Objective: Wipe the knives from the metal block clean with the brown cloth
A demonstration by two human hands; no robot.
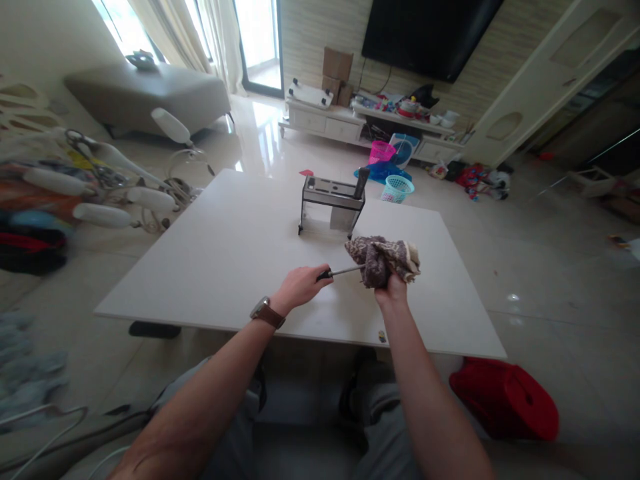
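My left hand (pixel 306 285), with a watch on its wrist, is closed round the black handle of a thin metal tool (pixel 345 271). The tool points right, and its far end is hidden in a brown and cream patterned cloth (pixel 376 261). Whether it is a narrow knife or a sharpening rod, I cannot tell. Bunched up round the tool's end, the cloth is gripped from below by my right hand (pixel 393 291). Beyond both hands, a knife rack (pixel 327 191) stands upright on the white table (pixel 210 267). One black-handled knife (pixel 361 181) sits in its right end.
A small colourful item (pixel 382 336) lies at the table's near edge. Past the far edge are a light blue basket (pixel 397 189) and a pink basket (pixel 382 152) on the floor. A red stool-like object (pixel 505 399) is at the lower right, and a white lamp (pixel 145 199) lies left.
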